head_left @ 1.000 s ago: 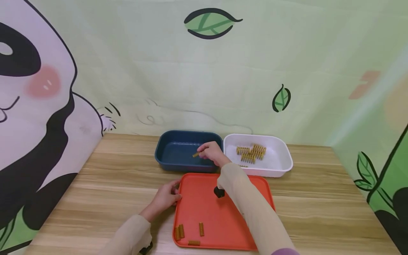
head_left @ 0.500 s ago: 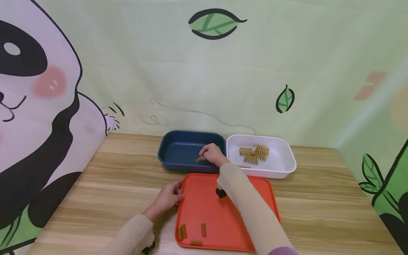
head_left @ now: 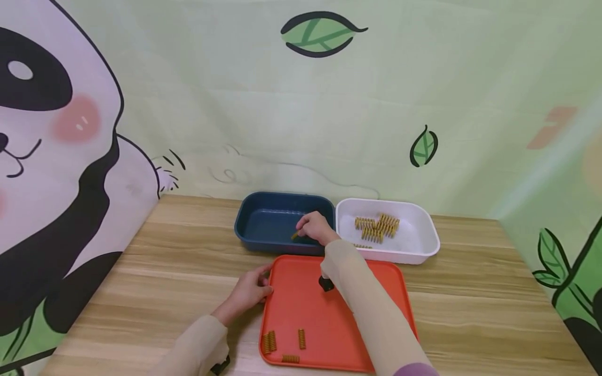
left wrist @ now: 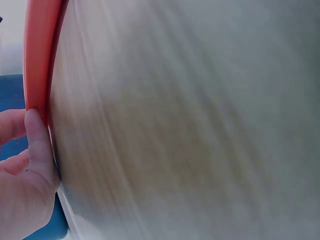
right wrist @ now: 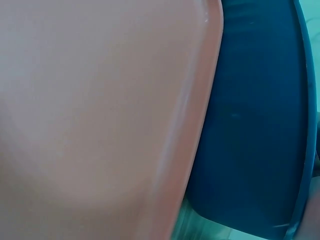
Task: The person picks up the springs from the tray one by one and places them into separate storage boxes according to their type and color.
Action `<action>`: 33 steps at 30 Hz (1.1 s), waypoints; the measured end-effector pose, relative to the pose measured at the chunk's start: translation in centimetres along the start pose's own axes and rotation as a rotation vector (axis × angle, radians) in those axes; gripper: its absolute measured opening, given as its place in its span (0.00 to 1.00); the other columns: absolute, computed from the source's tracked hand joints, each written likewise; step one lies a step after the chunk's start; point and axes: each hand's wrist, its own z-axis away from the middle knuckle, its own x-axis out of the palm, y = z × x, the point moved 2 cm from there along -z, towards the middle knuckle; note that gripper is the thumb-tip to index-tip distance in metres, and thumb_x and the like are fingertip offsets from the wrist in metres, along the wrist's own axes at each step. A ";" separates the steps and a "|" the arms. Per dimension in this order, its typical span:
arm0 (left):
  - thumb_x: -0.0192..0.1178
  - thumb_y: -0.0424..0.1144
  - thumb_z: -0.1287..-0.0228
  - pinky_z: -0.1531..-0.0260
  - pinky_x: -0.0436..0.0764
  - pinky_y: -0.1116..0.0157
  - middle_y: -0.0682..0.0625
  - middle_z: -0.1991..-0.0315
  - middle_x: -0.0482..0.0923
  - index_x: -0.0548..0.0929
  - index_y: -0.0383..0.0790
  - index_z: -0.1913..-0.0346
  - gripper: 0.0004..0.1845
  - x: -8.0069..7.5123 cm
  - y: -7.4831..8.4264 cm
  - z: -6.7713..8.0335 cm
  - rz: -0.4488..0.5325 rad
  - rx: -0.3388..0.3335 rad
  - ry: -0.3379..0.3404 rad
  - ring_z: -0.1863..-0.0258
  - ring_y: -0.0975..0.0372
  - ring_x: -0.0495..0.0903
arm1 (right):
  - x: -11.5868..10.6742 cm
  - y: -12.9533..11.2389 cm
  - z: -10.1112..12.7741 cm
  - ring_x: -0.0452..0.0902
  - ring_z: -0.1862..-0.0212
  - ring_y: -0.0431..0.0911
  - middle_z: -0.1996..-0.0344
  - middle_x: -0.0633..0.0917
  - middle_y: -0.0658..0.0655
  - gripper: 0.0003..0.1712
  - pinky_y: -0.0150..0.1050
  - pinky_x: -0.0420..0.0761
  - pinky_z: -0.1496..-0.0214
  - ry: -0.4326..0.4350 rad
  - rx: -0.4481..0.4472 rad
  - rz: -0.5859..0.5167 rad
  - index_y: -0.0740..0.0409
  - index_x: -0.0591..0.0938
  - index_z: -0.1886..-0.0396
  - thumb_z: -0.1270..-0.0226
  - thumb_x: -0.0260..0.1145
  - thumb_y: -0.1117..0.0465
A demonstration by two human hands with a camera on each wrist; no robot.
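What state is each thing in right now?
Right hand: pinches one spring low inside the blue bin.
Left hand: grips the orange tray at its left rim.
White bin: holds a pile of springs.
Orange tray: flat on the wooden table, a few springs near its front left corner.

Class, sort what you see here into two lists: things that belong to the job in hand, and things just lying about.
In the job:
right hand, pinching a spring over the blue bin
left hand, holding the red tray by its edge
loose springs on the tray
white bin with a heap of springs

Lying about:
table
panda backdrop
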 end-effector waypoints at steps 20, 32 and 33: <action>0.57 0.23 0.50 0.83 0.76 0.68 0.47 0.76 0.69 0.66 0.31 0.40 0.29 0.0 -0.1 0.0 0.000 0.030 -0.013 0.82 0.63 0.69 | 0.4 0.3 -0.5 0.72 0.64 0.48 0.65 0.81 0.58 0.09 0.33 0.75 0.68 0.010 -0.013 0.095 0.65 0.82 0.68 0.49 0.59 0.73; 0.57 0.24 0.50 0.83 0.76 0.68 0.47 0.76 0.69 0.66 0.32 0.41 0.29 0.0 -0.3 -0.2 0.009 0.026 -0.001 0.81 0.63 0.69 | 1.3 2.9 -3.4 0.72 0.63 0.47 0.68 0.82 0.55 0.09 0.37 0.75 0.64 -0.001 -0.033 0.149 0.59 0.83 0.71 0.52 0.61 0.72; 0.57 0.24 0.50 0.83 0.76 0.68 0.47 0.76 0.69 0.67 0.32 0.41 0.29 0.0 -0.4 -0.2 0.009 0.025 0.000 0.82 0.63 0.69 | 1.7 4.2 -4.8 0.72 0.66 0.46 0.70 0.82 0.54 0.09 0.36 0.75 0.67 -0.005 -0.062 0.142 0.58 0.83 0.73 0.53 0.61 0.72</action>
